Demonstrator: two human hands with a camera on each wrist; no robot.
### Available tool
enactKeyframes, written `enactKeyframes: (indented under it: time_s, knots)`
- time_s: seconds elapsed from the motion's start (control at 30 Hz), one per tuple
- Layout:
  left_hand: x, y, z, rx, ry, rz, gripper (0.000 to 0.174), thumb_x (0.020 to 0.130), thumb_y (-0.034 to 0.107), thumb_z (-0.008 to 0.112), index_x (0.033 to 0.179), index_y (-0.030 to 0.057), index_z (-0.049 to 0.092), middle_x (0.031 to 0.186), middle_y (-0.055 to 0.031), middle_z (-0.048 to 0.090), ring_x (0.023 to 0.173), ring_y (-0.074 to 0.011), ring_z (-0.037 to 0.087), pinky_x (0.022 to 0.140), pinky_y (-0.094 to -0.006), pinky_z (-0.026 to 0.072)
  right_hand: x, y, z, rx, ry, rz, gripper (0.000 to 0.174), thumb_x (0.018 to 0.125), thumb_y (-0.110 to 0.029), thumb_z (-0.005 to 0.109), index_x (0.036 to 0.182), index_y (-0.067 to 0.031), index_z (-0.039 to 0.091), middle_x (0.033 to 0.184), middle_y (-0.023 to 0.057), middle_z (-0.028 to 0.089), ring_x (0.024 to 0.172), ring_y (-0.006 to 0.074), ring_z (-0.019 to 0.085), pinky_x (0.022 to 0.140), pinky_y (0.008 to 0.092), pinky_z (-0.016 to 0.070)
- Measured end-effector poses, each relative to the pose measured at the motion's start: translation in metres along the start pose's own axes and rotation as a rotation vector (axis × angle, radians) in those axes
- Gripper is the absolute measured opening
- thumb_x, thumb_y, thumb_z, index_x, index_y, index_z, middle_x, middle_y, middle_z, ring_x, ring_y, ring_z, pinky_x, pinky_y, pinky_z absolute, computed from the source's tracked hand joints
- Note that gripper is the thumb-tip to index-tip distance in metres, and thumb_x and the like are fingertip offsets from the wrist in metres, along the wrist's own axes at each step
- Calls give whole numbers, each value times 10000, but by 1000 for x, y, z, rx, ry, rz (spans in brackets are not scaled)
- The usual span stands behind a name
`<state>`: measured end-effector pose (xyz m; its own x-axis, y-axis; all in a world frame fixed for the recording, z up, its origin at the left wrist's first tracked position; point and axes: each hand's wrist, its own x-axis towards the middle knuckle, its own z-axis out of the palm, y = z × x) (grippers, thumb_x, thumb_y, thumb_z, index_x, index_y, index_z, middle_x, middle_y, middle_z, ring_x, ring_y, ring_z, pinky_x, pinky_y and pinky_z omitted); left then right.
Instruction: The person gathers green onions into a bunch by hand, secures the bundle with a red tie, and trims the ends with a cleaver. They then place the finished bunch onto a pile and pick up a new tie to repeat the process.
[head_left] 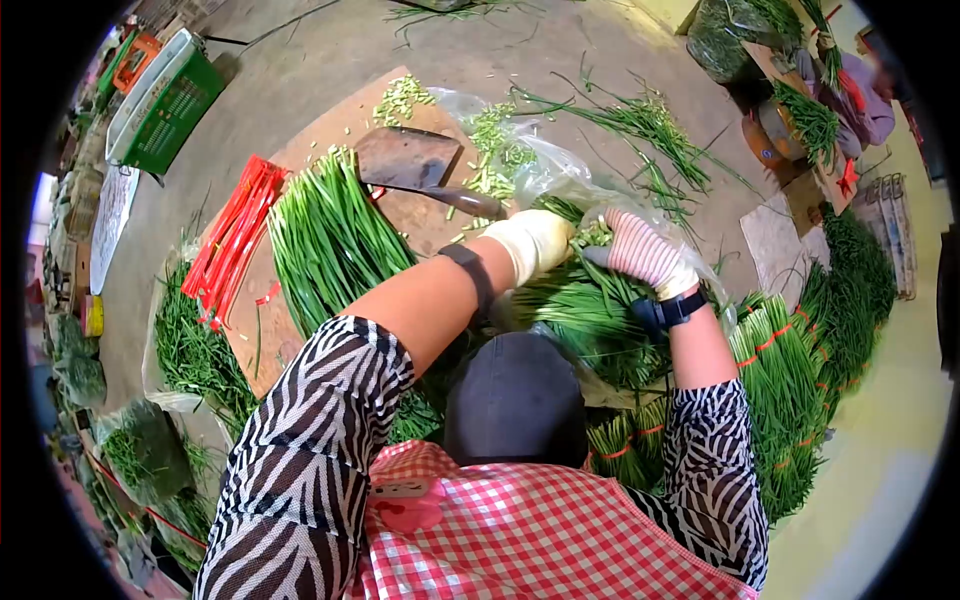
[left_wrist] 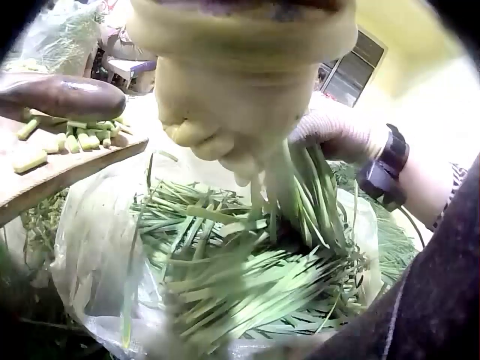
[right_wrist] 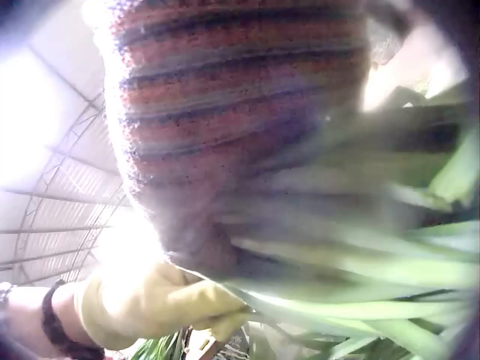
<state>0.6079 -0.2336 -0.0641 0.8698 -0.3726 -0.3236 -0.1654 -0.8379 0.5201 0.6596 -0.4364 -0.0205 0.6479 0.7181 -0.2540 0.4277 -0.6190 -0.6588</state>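
A bunch of garlic chives [head_left: 592,234] is gripped in my right hand [head_left: 645,252], which wears a striped glove with grey fingertips. Its long leaves [left_wrist: 319,199] hang down from that hand. My left hand [head_left: 535,243], in a cream glove, is close beside the bunch. In the left wrist view its fingers are curled, with leaf strands at the fingertips. Under both hands, a clear plastic bag [left_wrist: 94,259] is spread open around a heap of loose green leaves [left_wrist: 247,292]. The striped glove [right_wrist: 240,97] fills most of the right wrist view, and the leaves there are blurred.
On the wooden board [head_left: 330,125] lie a cleaver [head_left: 410,158], a pile of chives [head_left: 335,235], red ties [head_left: 230,235] and cut stalk pieces [head_left: 490,150]. Tied bundles [head_left: 775,360] stand at right. A green crate [head_left: 165,105] is at far left; another person [head_left: 865,105] sits far right.
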Motion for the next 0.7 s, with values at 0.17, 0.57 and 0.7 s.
enactKeyframes:
  time_s: [0.17, 0.57, 0.7]
  knots:
    - [10, 0, 16, -223, 49, -44, 342, 917, 310, 665, 1094, 22, 718, 962, -212, 760, 856, -359, 734, 815, -429, 579, 0, 10, 17, -127, 220, -353, 584, 819, -267, 766, 1357, -84, 628, 1103, 239, 730, 1027, 388, 707, 945, 434, 561]
    - [14, -11, 41, -225, 271, 170, 314, 894, 253, 690, 1125, 45, 650, 1094, -200, 691, 1048, -405, 657, 951, -458, 525, -14, 27, 13, 257, 199, -4, 349, 854, -285, 794, 1113, -58, 734, 989, 166, 741, 902, 259, 702, 851, 388, 556]
    - [10, 5, 38, -226, 202, 137, 327, 947, 253, 653, 1219, 72, 650, 1184, -203, 700, 1090, -426, 652, 977, -474, 526, -23, 16, 14, 288, 163, -31, 302, 864, -216, 790, 1108, -51, 725, 1006, 109, 741, 942, 211, 688, 881, 355, 542]
